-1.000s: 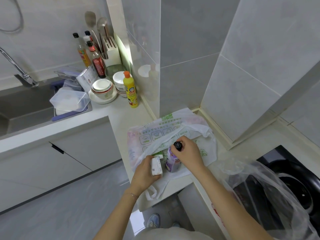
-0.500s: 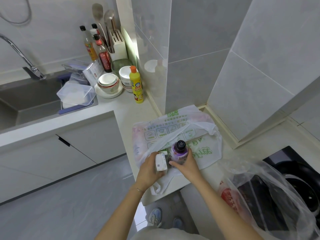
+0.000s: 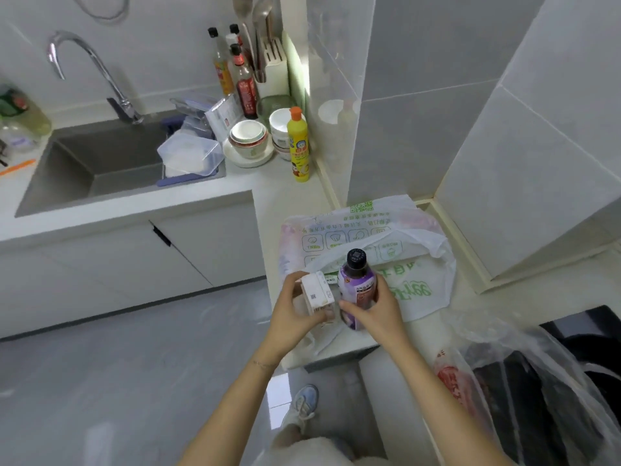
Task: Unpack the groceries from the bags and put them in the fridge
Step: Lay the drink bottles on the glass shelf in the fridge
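A white plastic grocery bag (image 3: 413, 284) with green print lies flattened on the counter end. Over its front edge my right hand (image 3: 376, 314) grips a purple drink bottle (image 3: 357, 287) with a black cap, held upright. Beside it my left hand (image 3: 295, 311) holds a small white carton (image 3: 317, 295) with a printed code on its side. The two items nearly touch. A second, clear plastic bag (image 3: 510, 375) with red print sits crumpled at the lower right. No fridge shows in the head view.
A yellow dish-soap bottle (image 3: 298, 146), stacked bowls (image 3: 249, 137), sauce bottles (image 3: 242, 79), a knife block (image 3: 274, 67) and a clear container (image 3: 190, 156) crowd the counter by the sink (image 3: 100, 163). A black hob (image 3: 591, 334) lies at the right. Grey floor lies below left.
My right hand lifted the purple bottle out of the white bag and stood it upright next to the carton. The view shifted left, showing more of the sink.
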A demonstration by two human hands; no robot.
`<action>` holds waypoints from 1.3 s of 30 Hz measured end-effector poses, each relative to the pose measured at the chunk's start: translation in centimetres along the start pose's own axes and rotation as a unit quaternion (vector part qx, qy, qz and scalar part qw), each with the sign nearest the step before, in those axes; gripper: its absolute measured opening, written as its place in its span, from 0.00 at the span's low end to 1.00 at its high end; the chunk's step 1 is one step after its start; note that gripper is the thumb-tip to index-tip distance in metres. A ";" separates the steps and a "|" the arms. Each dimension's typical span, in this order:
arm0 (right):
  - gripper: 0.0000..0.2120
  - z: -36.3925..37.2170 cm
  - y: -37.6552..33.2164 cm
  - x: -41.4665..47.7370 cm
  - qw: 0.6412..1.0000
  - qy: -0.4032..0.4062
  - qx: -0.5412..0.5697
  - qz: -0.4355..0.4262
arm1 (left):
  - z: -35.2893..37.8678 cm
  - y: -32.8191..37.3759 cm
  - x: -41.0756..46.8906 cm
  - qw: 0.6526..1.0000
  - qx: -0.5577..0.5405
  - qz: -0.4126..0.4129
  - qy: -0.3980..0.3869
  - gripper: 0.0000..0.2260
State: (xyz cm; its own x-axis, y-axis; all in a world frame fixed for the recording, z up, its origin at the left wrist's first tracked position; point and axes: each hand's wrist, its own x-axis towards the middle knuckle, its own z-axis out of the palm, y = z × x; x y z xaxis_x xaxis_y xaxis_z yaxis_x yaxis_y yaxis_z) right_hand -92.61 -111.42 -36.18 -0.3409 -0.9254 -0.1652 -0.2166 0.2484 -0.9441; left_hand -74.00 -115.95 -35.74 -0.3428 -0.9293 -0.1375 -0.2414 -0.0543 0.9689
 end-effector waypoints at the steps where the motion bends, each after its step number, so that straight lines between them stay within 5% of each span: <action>1: 0.30 -0.1 -0.5 -0.4 1.000 -0.028 0.007 -0.012 | -0.1 0.5 -1.2 0.999 -0.028 -0.002 0.019 0.31; 9: 0.29 4.8 -5.8 -5.6 0.949 -0.303 0.000 -0.090 | -3.7 2.6 -15.2 0.965 -0.122 -0.014 0.231 0.33; 18: 0.27 16.9 -11.6 -20.9 0.801 -0.574 -0.018 -0.168 | -8.9 2.9 -37.0 0.852 -0.132 -0.020 0.506 0.37; 29: 0.25 25.2 -11.8 -51.0 0.605 -0.770 -0.002 -0.202 | -5.6 2.6 -69.0 0.676 -0.103 -0.011 0.730 0.39; 39: 0.26 27.5 -10.6 -74.5 0.506 -0.829 0.021 -0.238 | -2.8 2.3 -91.1 0.548 -0.035 -0.029 0.835 0.32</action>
State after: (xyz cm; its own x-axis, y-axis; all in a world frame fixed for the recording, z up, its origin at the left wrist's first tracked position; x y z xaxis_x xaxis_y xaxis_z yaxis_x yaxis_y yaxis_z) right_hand -39.77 -52.99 -21.66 0.9841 0.1444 0.1034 0.1172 -0.0900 -0.9890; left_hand -40.75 -32.48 -20.43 0.9871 0.0398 0.1548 -0.1522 -0.0618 0.9864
